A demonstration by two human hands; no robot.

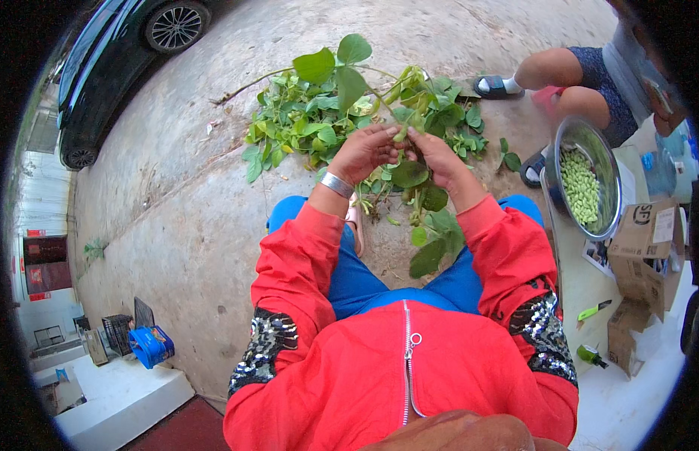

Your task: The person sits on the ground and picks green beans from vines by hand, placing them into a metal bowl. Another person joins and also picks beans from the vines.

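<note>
In front of my knees, my right hand (442, 160) grips a leafy bean plant (352, 87) that bears green pods. The plant's leaves reach up to the left and hang down between my legs. My left hand (367, 151), with a silver bracelet (337, 185) at its wrist, meets the right at a green pod (400, 134); its fingers are curled around that spot, and their exact hold is partly hidden. Beyond and beneath both hands lies a pile of cut bean plants (304, 121) on the concrete ground.
At the right, a steel bowl (615, 186) holding green pods or beans (578, 183) stands on a table (575, 282) with a cardboard box (637, 253) and a green-handled knife (590, 312). Another person (594, 110) sits beyond it. A dark car (112, 73) stands upper left, a blue container (152, 345) lower left.
</note>
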